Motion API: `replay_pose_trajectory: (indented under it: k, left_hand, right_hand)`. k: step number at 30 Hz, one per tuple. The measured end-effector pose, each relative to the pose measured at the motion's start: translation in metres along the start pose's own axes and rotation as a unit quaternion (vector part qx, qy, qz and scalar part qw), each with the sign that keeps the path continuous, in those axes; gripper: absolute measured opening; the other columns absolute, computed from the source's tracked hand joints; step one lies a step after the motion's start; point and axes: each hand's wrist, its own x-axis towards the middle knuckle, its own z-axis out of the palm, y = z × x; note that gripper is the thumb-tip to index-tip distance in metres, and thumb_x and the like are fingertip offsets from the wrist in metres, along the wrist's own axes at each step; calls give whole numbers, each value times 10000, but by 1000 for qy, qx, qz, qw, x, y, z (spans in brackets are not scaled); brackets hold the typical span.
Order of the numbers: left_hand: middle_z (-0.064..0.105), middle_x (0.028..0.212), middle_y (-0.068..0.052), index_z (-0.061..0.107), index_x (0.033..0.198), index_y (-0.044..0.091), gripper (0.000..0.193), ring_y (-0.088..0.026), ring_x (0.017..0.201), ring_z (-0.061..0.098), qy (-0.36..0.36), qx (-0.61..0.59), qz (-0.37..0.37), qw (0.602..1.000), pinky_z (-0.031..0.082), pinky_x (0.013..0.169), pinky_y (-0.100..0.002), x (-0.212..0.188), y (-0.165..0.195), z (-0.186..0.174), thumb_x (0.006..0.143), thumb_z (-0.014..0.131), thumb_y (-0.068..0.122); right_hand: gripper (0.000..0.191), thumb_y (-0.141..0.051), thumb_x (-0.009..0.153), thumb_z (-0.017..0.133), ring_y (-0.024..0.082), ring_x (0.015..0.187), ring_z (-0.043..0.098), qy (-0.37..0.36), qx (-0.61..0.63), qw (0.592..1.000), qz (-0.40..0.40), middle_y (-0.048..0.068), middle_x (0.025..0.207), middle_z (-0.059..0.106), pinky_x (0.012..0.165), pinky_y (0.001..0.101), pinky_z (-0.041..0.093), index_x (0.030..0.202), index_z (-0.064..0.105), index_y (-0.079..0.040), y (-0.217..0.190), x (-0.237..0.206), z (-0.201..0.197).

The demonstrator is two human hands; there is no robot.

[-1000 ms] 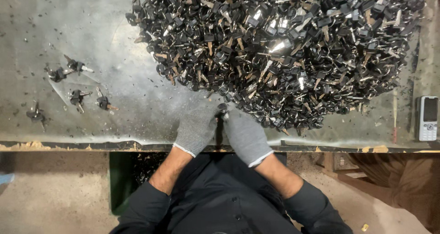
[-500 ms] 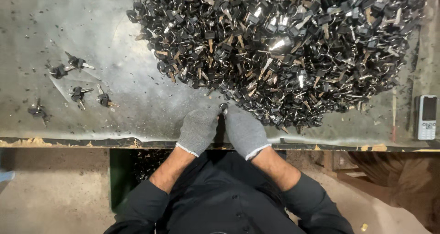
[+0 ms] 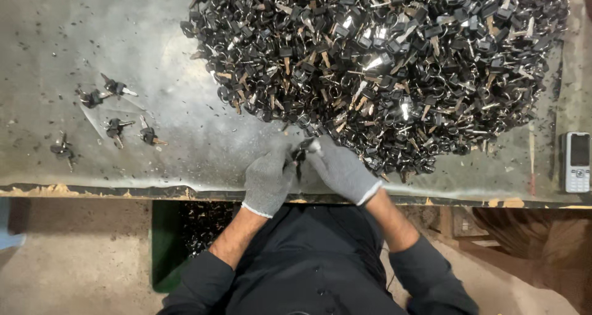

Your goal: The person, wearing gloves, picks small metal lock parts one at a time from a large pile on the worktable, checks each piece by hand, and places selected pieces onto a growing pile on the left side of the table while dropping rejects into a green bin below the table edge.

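Observation:
A big heap of black-headed keys (image 3: 382, 68) covers the far right part of the grey metal table (image 3: 123, 37). My left hand (image 3: 269, 180) and my right hand (image 3: 341, 170), both in grey knit gloves, meet at the heap's near edge, close to the table's front edge. Together they pinch one small black-headed key (image 3: 302, 151) between their fingertips. Several single keys (image 3: 114, 127) lie apart on the left side of the table.
A small grey mobile phone (image 3: 577, 162) lies at the right end of the table. Below the front edge stands a green bin (image 3: 169, 247) with dark scraps in it. Fine metal chips speckle the tabletop.
Both hands have stayed at the heap's near edge; the fingers have shifted slightly around the key, and the view has tilted a little.

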Motion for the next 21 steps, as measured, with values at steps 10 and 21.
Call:
replay_pose_trajectory:
  k: [10, 21]
  left_hand:
    - [648, 782, -121, 660, 833, 109, 168, -338, 686, 667, -5, 18, 19, 1000, 520, 604, -476, -4, -10, 1, 749, 791, 170]
    - [611, 669, -129, 646, 824, 92, 159, -362, 578, 632, -1, 59, 46, 997, 489, 534, -504, -9, -10, 7, 781, 791, 138]
  right_hand:
    - [416, -190, 910, 587, 350, 796, 730, 217, -153, 945, -192, 266, 1001, 671, 608, 424, 607, 1191, 555, 114, 10, -24, 32]
    - [335, -192, 954, 575, 376, 939, 710, 142, -32, 980, -132, 230, 1054, 683, 821, 454, 581, 1207, 582, 27, -7, -15, 13]
